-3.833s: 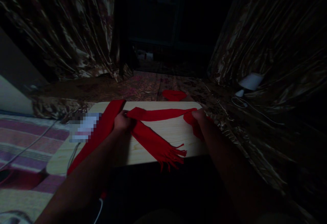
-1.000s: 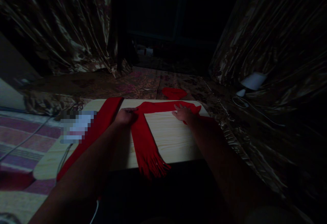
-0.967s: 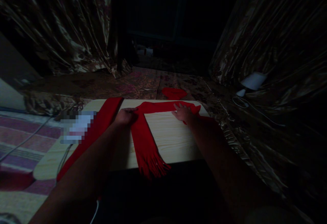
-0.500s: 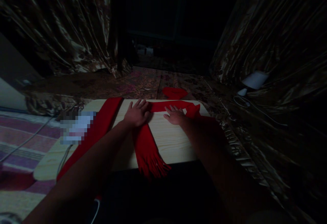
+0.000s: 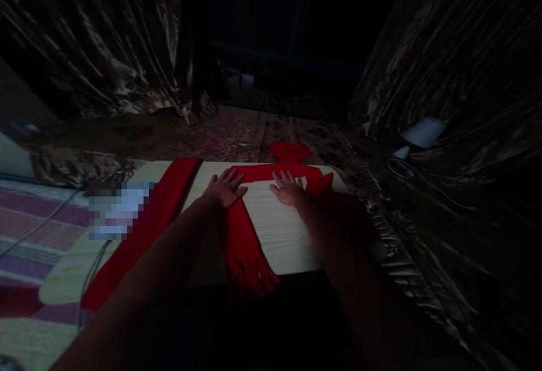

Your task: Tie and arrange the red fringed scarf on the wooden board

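A long red scarf (image 5: 242,235) lies bent on a low pale wooden table (image 5: 282,235). One stretch runs along the far edge; a fringed end hangs over the near edge. My left hand (image 5: 223,189) lies flat, fingers spread, on the scarf's bend. My right hand (image 5: 288,188) lies flat on the far stretch, a little to the right. Another red band of scarf (image 5: 148,224) runs diagonally across the table's left side. More red cloth (image 5: 289,151) sits just beyond the far edge.
Shiny patterned curtains hang on the left (image 5: 84,38) and right (image 5: 457,77). A white lamp-like object (image 5: 423,132) with a cable sits at the right. A blurred white item (image 5: 116,210) lies on the table's left. A striped mat (image 5: 25,235) covers the floor at left.
My hands let go of the pinched scarf and now press flat on it with spread fingers. The right hand slid left along the far stretch. The fringed end swung toward the near edge.
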Action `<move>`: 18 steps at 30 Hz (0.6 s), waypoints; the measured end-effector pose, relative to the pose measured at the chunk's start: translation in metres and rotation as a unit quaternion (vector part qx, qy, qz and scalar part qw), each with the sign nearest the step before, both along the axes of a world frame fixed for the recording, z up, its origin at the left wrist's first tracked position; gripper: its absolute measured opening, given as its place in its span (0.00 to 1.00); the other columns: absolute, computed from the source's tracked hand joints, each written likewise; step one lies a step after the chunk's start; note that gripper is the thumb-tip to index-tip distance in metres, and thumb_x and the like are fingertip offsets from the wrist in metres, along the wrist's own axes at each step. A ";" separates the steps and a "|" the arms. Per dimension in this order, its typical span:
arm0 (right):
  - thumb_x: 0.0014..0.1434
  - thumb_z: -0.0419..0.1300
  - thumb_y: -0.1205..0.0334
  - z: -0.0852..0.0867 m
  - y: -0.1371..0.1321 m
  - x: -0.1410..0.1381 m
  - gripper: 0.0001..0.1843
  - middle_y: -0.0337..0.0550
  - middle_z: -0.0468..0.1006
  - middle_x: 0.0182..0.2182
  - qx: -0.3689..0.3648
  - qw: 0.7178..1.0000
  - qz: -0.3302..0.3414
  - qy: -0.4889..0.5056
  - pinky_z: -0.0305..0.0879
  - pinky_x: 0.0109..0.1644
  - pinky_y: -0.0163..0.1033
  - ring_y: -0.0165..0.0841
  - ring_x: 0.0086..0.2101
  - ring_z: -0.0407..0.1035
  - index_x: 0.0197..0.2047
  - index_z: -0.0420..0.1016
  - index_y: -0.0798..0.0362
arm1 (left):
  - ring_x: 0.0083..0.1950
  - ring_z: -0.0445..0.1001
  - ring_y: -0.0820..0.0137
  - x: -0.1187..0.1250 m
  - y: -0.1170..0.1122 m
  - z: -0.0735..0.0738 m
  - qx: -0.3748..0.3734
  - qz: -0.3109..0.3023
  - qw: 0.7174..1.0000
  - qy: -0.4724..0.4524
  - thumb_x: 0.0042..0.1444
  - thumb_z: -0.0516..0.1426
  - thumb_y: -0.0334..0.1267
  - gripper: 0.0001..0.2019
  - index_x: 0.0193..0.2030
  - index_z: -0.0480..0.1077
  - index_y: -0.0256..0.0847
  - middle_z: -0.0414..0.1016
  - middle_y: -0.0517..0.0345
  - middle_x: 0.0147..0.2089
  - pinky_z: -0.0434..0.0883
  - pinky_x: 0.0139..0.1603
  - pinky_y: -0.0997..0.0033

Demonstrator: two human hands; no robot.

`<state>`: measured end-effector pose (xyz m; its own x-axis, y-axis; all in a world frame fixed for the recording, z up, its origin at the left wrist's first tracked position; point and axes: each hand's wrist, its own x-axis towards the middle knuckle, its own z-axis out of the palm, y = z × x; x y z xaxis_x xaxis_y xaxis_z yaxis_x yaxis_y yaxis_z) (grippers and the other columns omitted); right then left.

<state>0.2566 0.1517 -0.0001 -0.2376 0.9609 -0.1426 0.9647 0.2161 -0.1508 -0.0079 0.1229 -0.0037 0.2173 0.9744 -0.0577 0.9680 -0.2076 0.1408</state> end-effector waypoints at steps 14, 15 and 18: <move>0.53 0.65 0.40 0.045 -0.128 -0.096 0.34 0.56 0.81 0.47 0.022 0.997 0.023 0.065 0.70 0.48 0.44 0.45 0.46 0.76 0.55 0.73 0.55 | 0.79 0.37 0.54 -0.004 0.008 -0.001 -0.015 0.005 1.000 -0.005 0.69 0.38 0.55 0.33 0.78 0.45 0.48 0.36 0.52 0.80 0.47 0.73 0.41; 0.50 0.67 0.39 0.047 -0.132 -0.099 0.36 0.57 0.81 0.48 0.016 0.998 0.020 0.059 0.70 0.48 0.44 0.46 0.47 0.76 0.55 0.73 0.56 | 0.79 0.38 0.54 -0.006 0.008 -0.002 -0.009 0.003 1.000 -0.006 0.69 0.38 0.53 0.32 0.77 0.48 0.48 0.38 0.53 0.80 0.48 0.73 0.41; 0.50 0.69 0.41 0.052 -0.135 -0.099 0.32 0.56 0.82 0.47 -0.028 0.998 0.023 0.055 0.71 0.45 0.44 0.46 0.45 0.77 0.51 0.77 0.54 | 0.79 0.40 0.54 -0.012 0.006 -0.007 0.048 -0.033 0.998 0.001 0.68 0.43 0.47 0.28 0.72 0.61 0.44 0.47 0.53 0.78 0.49 0.74 0.46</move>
<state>0.1573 0.0165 0.0516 -0.2978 0.9399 -0.1669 0.9310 0.2474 -0.2683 -0.0199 0.1290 -0.0112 0.2817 0.9589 0.0349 0.9518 -0.2838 0.1162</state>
